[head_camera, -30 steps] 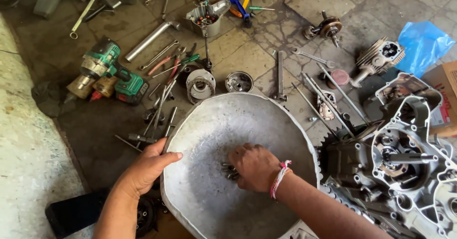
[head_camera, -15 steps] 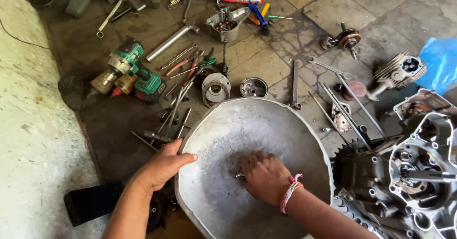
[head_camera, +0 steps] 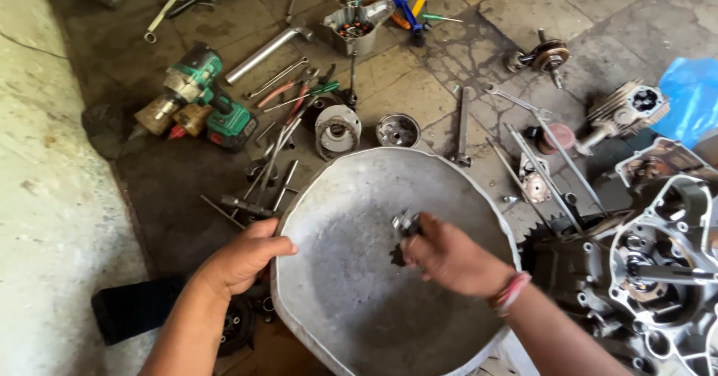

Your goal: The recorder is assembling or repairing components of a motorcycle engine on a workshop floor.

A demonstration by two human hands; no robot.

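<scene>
A wide, dented metal basin (head_camera: pixel 351 196) sits on the floor in front of me. My left hand (head_camera: pixel 243 260) grips its left rim. Over the basin's middle, my right hand (head_camera: pixel 445 256) is closed around a small metal gear part (head_camera: pixel 404 230) that sticks out past my fingers. A pink band circles my right wrist.
An opened engine case (head_camera: pixel 658 264) lies at the right. Spanners, pliers and rods (head_camera: pixel 288 121) are scattered beyond the basin, with a green cordless drill (head_camera: pixel 202 95), a piston (head_camera: pixel 336 130), a bearing (head_camera: pixel 398 130), a cylinder head (head_camera: pixel 624 110) and a blue bag (head_camera: pixel 692 95). A concrete kerb (head_camera: pixel 52 196) runs along the left.
My right hand has lifted from the basin's bottom with the small gear part in it. My left hand stays on the rim.
</scene>
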